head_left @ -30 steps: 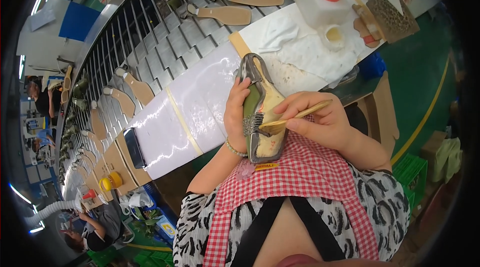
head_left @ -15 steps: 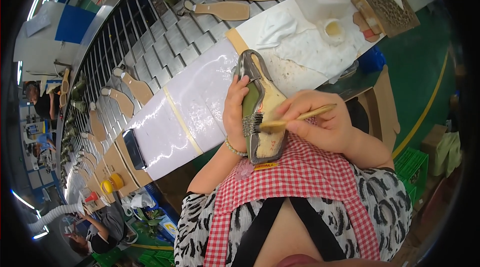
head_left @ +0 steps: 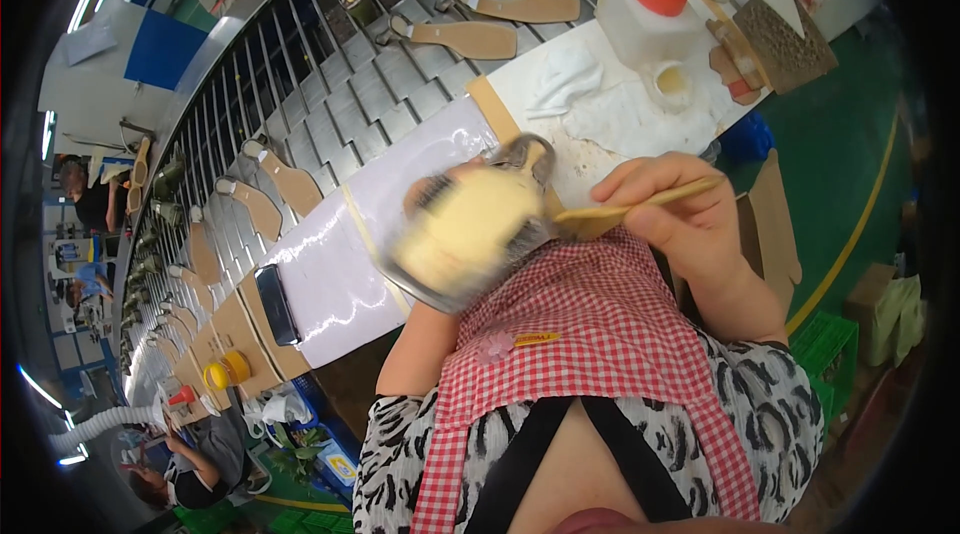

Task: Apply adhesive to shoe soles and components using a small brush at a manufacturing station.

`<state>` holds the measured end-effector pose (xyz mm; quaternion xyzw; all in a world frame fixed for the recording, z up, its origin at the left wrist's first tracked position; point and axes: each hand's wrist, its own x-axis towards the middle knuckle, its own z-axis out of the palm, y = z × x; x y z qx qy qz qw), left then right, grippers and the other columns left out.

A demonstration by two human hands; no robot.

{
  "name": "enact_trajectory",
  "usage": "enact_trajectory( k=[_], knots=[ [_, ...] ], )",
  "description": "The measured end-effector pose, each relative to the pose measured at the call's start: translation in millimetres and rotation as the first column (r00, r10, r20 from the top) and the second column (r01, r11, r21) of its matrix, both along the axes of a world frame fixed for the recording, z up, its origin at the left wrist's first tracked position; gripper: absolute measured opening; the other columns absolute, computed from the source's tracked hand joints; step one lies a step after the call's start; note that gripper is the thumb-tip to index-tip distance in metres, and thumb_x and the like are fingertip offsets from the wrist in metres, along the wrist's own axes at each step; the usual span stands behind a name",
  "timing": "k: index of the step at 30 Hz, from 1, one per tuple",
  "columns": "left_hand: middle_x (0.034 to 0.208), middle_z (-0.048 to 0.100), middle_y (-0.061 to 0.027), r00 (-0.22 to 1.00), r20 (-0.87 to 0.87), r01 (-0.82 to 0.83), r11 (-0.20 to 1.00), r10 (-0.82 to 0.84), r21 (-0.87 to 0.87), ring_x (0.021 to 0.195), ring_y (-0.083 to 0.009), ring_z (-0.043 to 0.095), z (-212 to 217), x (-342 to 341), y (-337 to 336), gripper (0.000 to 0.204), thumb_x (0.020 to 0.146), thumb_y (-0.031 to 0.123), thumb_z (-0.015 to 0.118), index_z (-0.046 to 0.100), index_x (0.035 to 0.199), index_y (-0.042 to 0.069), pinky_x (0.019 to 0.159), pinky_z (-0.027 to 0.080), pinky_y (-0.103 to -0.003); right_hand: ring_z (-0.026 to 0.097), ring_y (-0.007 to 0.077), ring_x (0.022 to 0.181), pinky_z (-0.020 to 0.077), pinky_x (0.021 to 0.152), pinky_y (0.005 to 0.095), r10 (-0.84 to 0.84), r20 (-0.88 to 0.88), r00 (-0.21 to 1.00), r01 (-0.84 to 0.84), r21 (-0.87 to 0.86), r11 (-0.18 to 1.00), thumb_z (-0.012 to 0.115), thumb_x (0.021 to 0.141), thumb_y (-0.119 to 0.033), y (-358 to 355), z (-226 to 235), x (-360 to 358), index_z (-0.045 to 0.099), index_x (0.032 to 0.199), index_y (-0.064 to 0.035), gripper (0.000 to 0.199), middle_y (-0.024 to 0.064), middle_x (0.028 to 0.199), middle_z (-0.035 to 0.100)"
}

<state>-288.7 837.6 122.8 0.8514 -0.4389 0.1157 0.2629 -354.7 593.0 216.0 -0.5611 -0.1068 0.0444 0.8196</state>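
An unfinished shoe [head_left: 475, 219], its pale underside turned up toward me, is smeared by motion over the work board. My left hand [head_left: 425, 192] grips it from beneath; only some fingers show at the far side, and the shoe hides the rest. In my right hand [head_left: 685, 219] is a wooden-handled brush [head_left: 640, 209], pinched between thumb and fingers. The brush's head end lies close against the shoe's right edge; whether they touch I cannot tell. A small jar of yellowish glue [head_left: 672, 84] stands on the white cloth [head_left: 625, 119] beyond.
A white bottle with a red nozzle [head_left: 650, 24] stands behind the jar. Tan soles [head_left: 455, 39] lie on the metal slat conveyor [head_left: 330, 99]. A dark phone [head_left: 277, 304] and a yellow tape roll [head_left: 228, 369] are at the left. Other people [head_left: 195, 464] are farther off.
My left hand has swung the shoe leftward and tilted it, so its underside faces me more. My right hand has drawn the brush slightly right and up.
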Motion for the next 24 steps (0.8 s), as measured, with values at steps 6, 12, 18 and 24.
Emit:
enact_trajectory(
  k=[6, 12, 18, 24],
  knots=[
    [0.124, 0.049, -0.0153, 0.259, -0.549, -0.481, 0.386, -0.795, -0.787, 0.113, -0.0315, 0.054, -2, 17, 10, 0.111, 0.061, 0.071, 0.071, 0.029, 0.139, 0.005, 0.096, 0.047, -0.049, 0.062, 0.0172, 0.095, 0.0470, 0.088, 0.0303, -0.156, 0.115, 0.981, 0.149, 0.067, 0.987, 0.060, 0.087, 0.001, -6, -2, 9, 0.058, 0.098, 0.0040, 0.011, 0.0166, 0.102, 0.065],
    [0.122, 0.054, -0.0142, 0.202, -0.808, -0.278, 0.759, -0.553, -0.589, 0.104, -0.0241, 0.059, 2, 5, 14, 0.098, 0.060, 0.044, 0.083, 0.038, 0.135, 0.000, 0.086, 0.050, -0.035, 0.063, 0.0149, 0.091, 0.0480, 0.084, 0.0277, -0.116, -0.011, 0.993, 0.117, 0.109, 0.987, 0.062, 0.087, -0.003, 10, -3, 26, 0.059, 0.096, 0.0021, 0.011, 0.0140, 0.095, 0.067],
    [0.123, 0.052, -0.0102, 0.110, -0.826, -0.203, 0.801, -0.552, -0.563, 0.113, -0.0191, 0.050, 16, -3, -1, 0.088, 0.063, 0.028, 0.084, 0.040, 0.133, -0.003, 0.096, 0.041, -0.034, 0.060, 0.0131, 0.089, 0.0472, 0.080, 0.0261, -0.082, 0.014, 0.997, 0.083, -0.085, 0.993, 0.064, 0.086, -0.003, 25, -12, 22, 0.063, 0.097, 0.0011, 0.012, 0.0081, 0.097, 0.064],
    [0.119, 0.054, -0.0096, 0.128, -0.849, -0.137, 0.839, -0.513, -0.527, 0.108, -0.0184, 0.051, 20, -5, 0, 0.083, 0.064, 0.026, 0.082, 0.042, 0.131, -0.002, 0.094, 0.042, -0.033, 0.062, 0.0168, 0.086, 0.0485, 0.076, 0.0274, -0.091, 0.419, 0.903, 0.255, -0.353, 0.900, 0.067, 0.080, 0.001, 25, -10, 20, 0.065, 0.092, 0.0003, 0.012, 0.0094, 0.094, 0.065]
  ],
)
